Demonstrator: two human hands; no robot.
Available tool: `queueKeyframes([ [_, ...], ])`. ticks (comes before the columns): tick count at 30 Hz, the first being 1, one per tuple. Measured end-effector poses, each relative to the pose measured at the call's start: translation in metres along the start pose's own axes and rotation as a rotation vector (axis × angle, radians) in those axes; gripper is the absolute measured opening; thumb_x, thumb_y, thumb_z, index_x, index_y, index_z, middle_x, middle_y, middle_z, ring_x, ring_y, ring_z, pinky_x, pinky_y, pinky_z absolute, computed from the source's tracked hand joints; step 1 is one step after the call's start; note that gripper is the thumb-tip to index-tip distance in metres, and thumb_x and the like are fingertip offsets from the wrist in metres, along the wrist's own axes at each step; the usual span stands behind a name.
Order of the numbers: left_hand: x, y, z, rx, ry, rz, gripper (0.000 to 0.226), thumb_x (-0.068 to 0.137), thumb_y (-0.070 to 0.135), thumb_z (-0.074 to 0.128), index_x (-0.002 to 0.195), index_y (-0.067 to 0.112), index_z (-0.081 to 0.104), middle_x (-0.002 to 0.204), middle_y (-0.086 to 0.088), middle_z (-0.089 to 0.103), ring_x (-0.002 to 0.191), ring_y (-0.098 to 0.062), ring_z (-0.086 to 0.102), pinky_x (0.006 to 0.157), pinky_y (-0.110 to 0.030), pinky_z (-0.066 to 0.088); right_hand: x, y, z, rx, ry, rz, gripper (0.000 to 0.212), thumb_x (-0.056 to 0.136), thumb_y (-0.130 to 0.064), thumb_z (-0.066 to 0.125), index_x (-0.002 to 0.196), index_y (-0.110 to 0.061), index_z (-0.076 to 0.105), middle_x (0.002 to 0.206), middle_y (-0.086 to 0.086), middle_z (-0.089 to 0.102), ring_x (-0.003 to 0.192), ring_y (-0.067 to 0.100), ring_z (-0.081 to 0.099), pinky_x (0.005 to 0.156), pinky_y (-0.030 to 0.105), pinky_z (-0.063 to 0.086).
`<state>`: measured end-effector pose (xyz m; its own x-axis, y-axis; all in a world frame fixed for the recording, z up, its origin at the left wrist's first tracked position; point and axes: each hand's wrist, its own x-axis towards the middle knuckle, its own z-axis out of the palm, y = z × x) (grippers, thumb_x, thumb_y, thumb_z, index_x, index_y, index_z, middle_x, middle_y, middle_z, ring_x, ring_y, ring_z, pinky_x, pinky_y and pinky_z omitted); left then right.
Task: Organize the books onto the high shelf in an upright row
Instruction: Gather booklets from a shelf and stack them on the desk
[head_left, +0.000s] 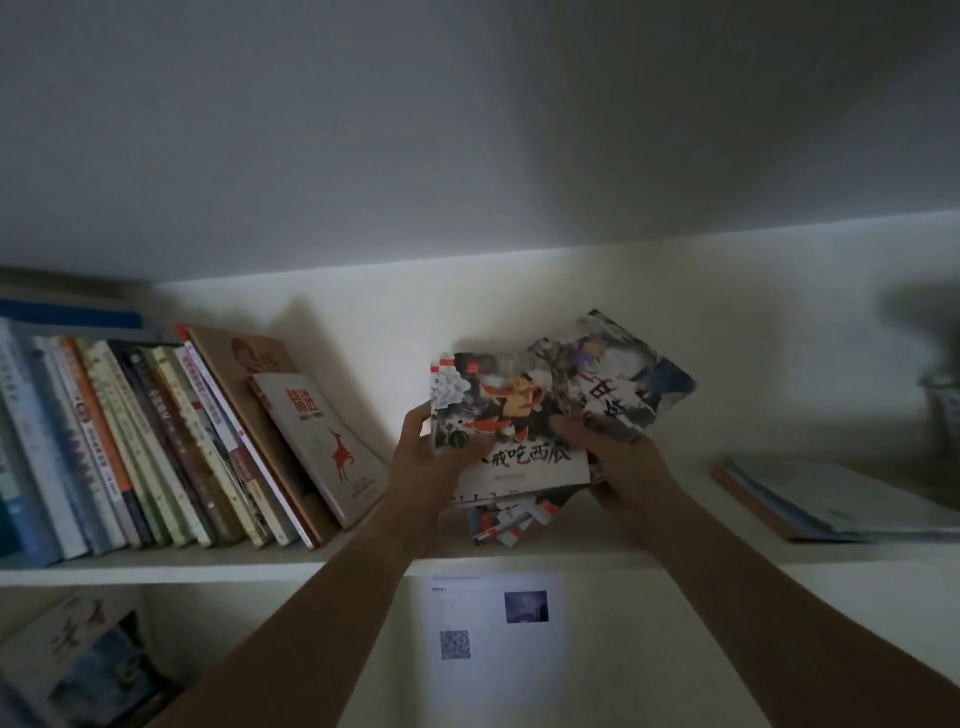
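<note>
Both hands, left hand (431, 447) and right hand (618, 457), grip a fanned bundle of thin illustrated picture books (511, 431); the leaning row of upright books (171, 447) lies leftward, nearer the left.

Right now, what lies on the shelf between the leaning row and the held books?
Head view: bare shelf and back wall between the leaning row and held books.

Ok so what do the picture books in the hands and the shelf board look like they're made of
Picture books: thin paper with soft printed covers, it seems; the fanned bundle flexes in the left hand and right hand, and the finish looks faintly glossy, though dim light leaves that open.
Shelf board: smooth, white and matte, probably painted or laminated wood; no grain shows.
</note>
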<state>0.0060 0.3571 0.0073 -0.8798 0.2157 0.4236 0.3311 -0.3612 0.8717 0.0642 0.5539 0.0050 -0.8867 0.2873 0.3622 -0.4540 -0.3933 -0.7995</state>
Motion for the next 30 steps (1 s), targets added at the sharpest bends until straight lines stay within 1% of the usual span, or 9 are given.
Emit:
queueKeyframes([
  [3, 0.002, -0.001, 0.006, 0.022, -0.004, 0.135, 0.081, 0.072, 0.004, 0.089, 0.139, 0.029, 0.052, 0.123, -0.008, 0.073, 0.105, -0.032, 0.075, 0.085, -0.057, 0.061, 0.008, 0.002, -0.005, 0.003, 0.051, -0.037, 0.036, 0.078, 0.001, 0.08, 0.113, -0.004, 0.072, 0.108, 0.015, 0.076, 0.093, 0.033, 0.075, 0.07, 0.041, 0.061],
  [6, 0.016, 0.005, 0.01, -0.029, 0.034, 0.084, 0.122, 0.065, 0.007, 0.095, 0.157, 0.028, 0.018, 0.123, -0.013, 0.073, 0.104, -0.034, 0.075, 0.086, -0.057, 0.06, 0.017, -0.006, -0.005, 0.031, 0.01, -0.033, 0.03, 0.084, -0.001, 0.075, 0.113, -0.005, 0.073, 0.107, 0.015, 0.076, 0.09, 0.032, 0.075, 0.064, 0.038, 0.061],
  [8, 0.021, 0.007, 0.009, -0.041, -0.037, -0.002, 0.102, 0.063, 0.011, 0.096, 0.147, 0.004, 0.039, 0.119, -0.022, 0.073, 0.102, -0.04, 0.074, 0.082, -0.058, 0.062, 0.022, -0.009, -0.009, -0.018, -0.025, -0.027, 0.036, 0.083, -0.003, 0.077, 0.118, -0.005, 0.072, 0.112, 0.016, 0.075, 0.097, 0.036, 0.074, 0.069, 0.04, 0.061],
  [10, 0.019, 0.004, 0.005, 0.006, -0.09, -0.026, 0.069, 0.067, 0.008, 0.091, 0.13, 0.001, 0.061, 0.115, -0.023, 0.074, 0.101, -0.042, 0.074, 0.082, -0.059, 0.062, 0.025, -0.012, -0.016, -0.118, -0.04, -0.014, 0.046, 0.078, -0.007, 0.081, 0.123, -0.005, 0.07, 0.113, 0.016, 0.075, 0.1, 0.036, 0.073, 0.074, 0.041, 0.061],
  [16, 0.022, -0.003, 0.009, 0.089, -0.023, 0.153, 0.083, 0.069, -0.005, 0.089, 0.132, 0.023, 0.043, 0.108, -0.004, 0.076, 0.093, -0.026, 0.077, 0.071, -0.042, 0.065, 0.018, -0.02, -0.031, -0.229, 0.24, -0.073, 0.048, 0.066, -0.02, 0.093, 0.108, -0.014, 0.072, 0.099, 0.007, 0.079, 0.084, 0.022, 0.077, 0.071, 0.036, 0.059],
  [19, 0.028, -0.002, 0.009, 0.14, -0.098, 0.195, 0.074, 0.071, -0.003, 0.09, 0.133, 0.01, 0.05, 0.115, -0.01, 0.075, 0.102, -0.031, 0.075, 0.076, -0.044, 0.064, 0.013, -0.03, -0.036, -0.113, 0.456, -0.264, 0.079, 0.07, -0.01, 0.091, 0.136, -0.02, 0.051, 0.112, 0.008, 0.068, 0.097, 0.02, 0.069, 0.081, 0.035, 0.05],
  [21, 0.028, -0.003, 0.01, 0.16, -0.11, 0.178, 0.057, 0.076, -0.002, 0.085, 0.126, 0.009, 0.06, 0.109, -0.007, 0.078, 0.098, -0.025, 0.076, 0.071, -0.035, 0.064, 0.012, -0.034, -0.042, -0.273, 0.445, -0.283, 0.095, 0.072, -0.01, 0.091, 0.148, -0.02, 0.035, 0.12, 0.007, 0.06, 0.104, 0.019, 0.062, 0.082, 0.027, 0.047],
  [26, 0.034, -0.003, 0.022, 0.161, -0.168, 0.086, 0.047, 0.083, 0.003, 0.079, 0.127, 0.011, 0.064, 0.108, -0.007, 0.079, 0.099, -0.026, 0.076, 0.076, -0.036, 0.063, 0.016, -0.034, -0.037, -0.608, 0.166, -0.065, 0.033, 0.086, -0.034, 0.077, 0.108, -0.011, 0.068, 0.097, 0.001, 0.072, 0.075, 0.005, 0.065, 0.058, 0.015, 0.047],
  [30, 0.041, -0.009, 0.028, 0.244, -0.226, 0.038, 0.061, 0.07, 0.006, 0.087, 0.125, 0.017, 0.064, 0.114, -0.007, 0.077, 0.11, -0.031, 0.072, 0.095, -0.05, 0.057, 0.02, -0.024, -0.034, -0.755, 0.086, -0.048, 0.034, 0.075, -0.05, 0.083, 0.09, -0.021, 0.075, 0.092, -0.005, 0.076, 0.087, 0.01, 0.068, 0.068, 0.021, 0.048],
])
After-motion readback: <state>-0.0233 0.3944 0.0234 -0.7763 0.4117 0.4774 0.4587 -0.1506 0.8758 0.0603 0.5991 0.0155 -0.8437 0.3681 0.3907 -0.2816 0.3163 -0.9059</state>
